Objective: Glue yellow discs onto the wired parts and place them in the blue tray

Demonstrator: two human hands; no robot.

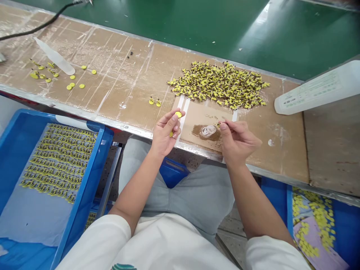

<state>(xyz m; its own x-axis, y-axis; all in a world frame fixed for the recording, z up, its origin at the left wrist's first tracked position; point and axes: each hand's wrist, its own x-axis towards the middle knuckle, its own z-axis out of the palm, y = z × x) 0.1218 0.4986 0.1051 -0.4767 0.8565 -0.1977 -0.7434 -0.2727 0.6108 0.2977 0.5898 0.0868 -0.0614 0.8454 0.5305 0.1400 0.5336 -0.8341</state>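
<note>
My left hand (166, 132) is closed over the front of the bench, pinching a yellow disc (178, 114) between thumb and finger. A second bit of yellow shows lower in that palm. My right hand (237, 140) is closed too, its thumb and fingertip gripping a small yellow-and-dark figure (218, 125), partly hidden. Just left of those fingertips is a clear shallow dish (208, 131) in a wet patch on a cardboard sheet (194, 112). Behind it lies a big pile of small yellow-and-dark figures (219, 84). Two figures on bases (155, 101) stand left of the pile.
A blue crate (105, 150) at left holds rows of assembled figures; another at lower right holds loose yellow discs (312, 221). A white plastic bottle (317, 88) leans at right. Scattered discs (81, 86) and a translucent pointed bottle (54, 56) lie on the left bench.
</note>
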